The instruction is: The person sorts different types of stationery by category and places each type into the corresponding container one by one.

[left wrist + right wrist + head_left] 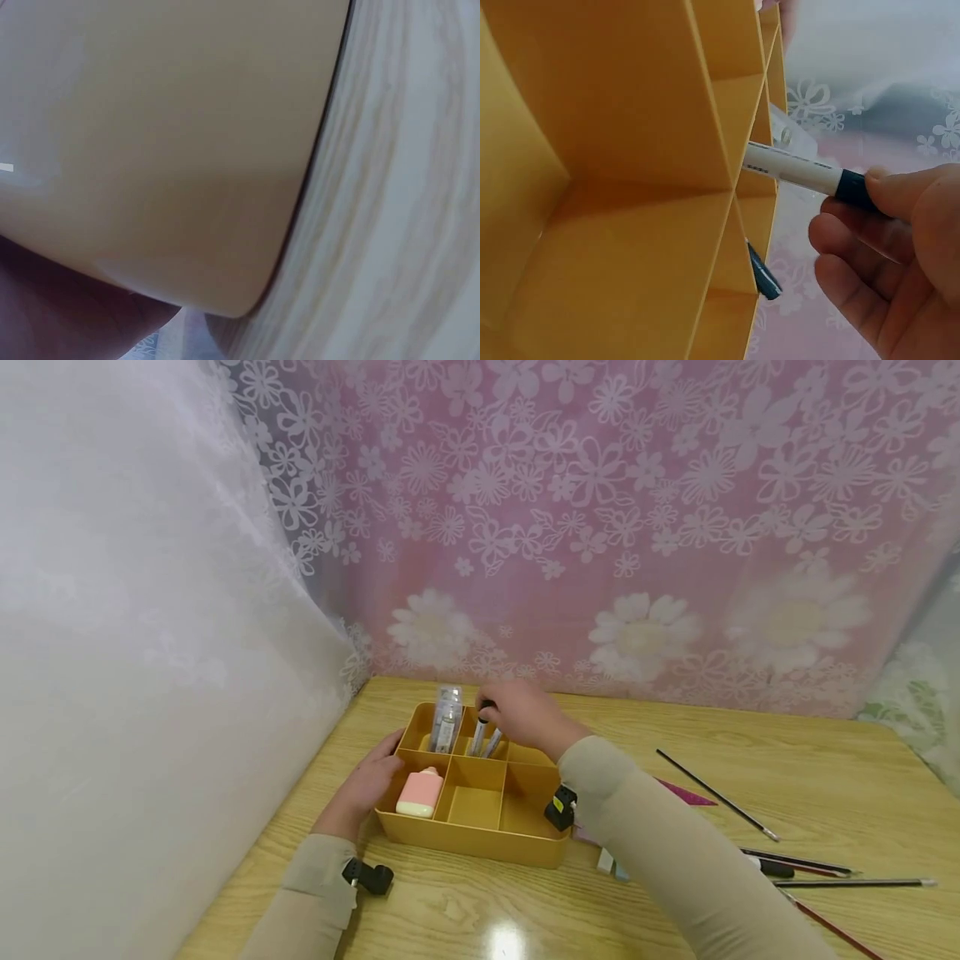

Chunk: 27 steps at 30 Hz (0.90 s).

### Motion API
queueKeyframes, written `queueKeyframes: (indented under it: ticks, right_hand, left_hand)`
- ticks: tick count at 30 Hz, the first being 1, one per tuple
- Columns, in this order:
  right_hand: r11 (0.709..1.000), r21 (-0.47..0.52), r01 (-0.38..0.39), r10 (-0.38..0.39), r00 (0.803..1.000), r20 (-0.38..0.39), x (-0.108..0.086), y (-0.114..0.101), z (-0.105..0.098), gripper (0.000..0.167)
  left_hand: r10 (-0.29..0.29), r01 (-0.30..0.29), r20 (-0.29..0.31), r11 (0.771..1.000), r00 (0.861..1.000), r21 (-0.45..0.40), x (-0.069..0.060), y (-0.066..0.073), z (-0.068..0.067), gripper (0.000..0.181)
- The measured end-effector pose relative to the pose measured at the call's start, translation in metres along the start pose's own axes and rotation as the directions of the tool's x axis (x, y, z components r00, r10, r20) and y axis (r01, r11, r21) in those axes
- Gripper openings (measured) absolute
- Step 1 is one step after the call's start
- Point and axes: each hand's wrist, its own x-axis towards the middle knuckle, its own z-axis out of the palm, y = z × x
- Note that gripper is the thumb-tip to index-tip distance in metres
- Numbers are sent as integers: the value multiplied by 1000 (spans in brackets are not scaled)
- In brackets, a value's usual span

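In the head view a yellow divided box [480,852] stands on the table. My right hand [525,714] pinches the dark cap of a white marker [478,737] over the back middle compartment; in the right wrist view my thumb and fingers [900,240] hold the marker [802,171] by its cap, its lower end hidden behind a divider. A second dark-capped marker [763,271] leans there. My left hand [371,777] rests against the box's left side, fingers partly hidden. A pink bottle [422,792] lies in the front left compartment, and a clear package [446,722] stands behind it.
Pencils [716,793], a black-capped marker [776,867] and a magenta piece [686,792] lie on the table at the right. Small erasers [606,861] are by my right sleeve. A floral curtain [600,527] hangs behind, with white cloth [150,610] at the left.
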Motion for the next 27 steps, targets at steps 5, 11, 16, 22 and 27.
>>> queueKeyframes:
  ticks: [5,11,16,22,27]
  right_hand:
    - [999,-28,25,-24,999,35,-2,7,2,16]
    - [997,2,-74,73,994,77,-4,12,0,43]
    - [993,3,-116,115,991,61,-9,15,-6,44]
    - [989,-19,-144,145,985,88,-18,21,-20,36]
    - [990,-39,-135,139,986,91,-37,33,-34,34]
  left_hand:
    - [2,-2,10,1000,1000,1,0,1,1,61]
    - [-8,8,16,1000,1000,4,-2,0,2,62]
    - [0,0,16,1000,1000,8,-3,-1,2,63]
    - [8,-7,21,1000,1000,-27,0,-1,0,63]
    - [-14,15,14,1000,1000,-19,1,1,-1,64]
